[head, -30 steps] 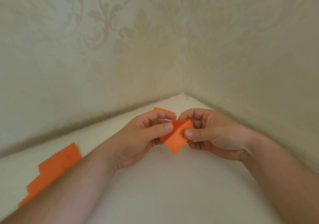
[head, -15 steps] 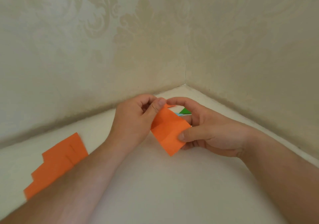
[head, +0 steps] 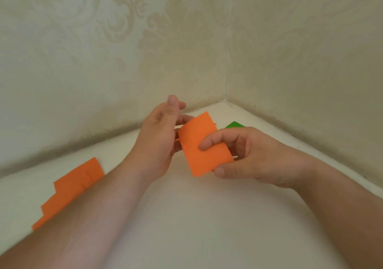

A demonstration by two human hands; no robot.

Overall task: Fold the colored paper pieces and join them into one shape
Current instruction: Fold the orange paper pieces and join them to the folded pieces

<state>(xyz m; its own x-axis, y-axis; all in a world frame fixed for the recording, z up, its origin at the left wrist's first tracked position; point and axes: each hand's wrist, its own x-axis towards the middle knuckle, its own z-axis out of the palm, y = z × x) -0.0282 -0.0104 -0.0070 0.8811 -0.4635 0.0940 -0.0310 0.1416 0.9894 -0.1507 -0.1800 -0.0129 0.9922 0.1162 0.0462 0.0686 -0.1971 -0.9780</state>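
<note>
An orange paper piece [head: 202, 146] is held flat above the white table, showing as a tilted rectangle. My right hand [head: 248, 156] pinches its right side, index finger on the face and thumb under the lower edge. My left hand [head: 161, 136] is at the paper's left edge with the thumb raised off it. Its fingers reach behind the sheet, and contact there is hidden. A green paper piece [head: 234, 125] lies on the table behind my right hand, mostly covered. A sliver of another orange piece [head: 215, 124] shows behind the held paper.
Several overlapping orange paper squares [head: 76, 185] lie at the left of the white table [head: 196, 217], partly under my left forearm. Patterned walls meet in a corner [head: 227, 100] just beyond my hands, closing the table at the back and right.
The orange piece went from a small folded shape pinched by both hands to a larger flat rectangle. My left thumb has lifted off it, and the right hand now holds it.
</note>
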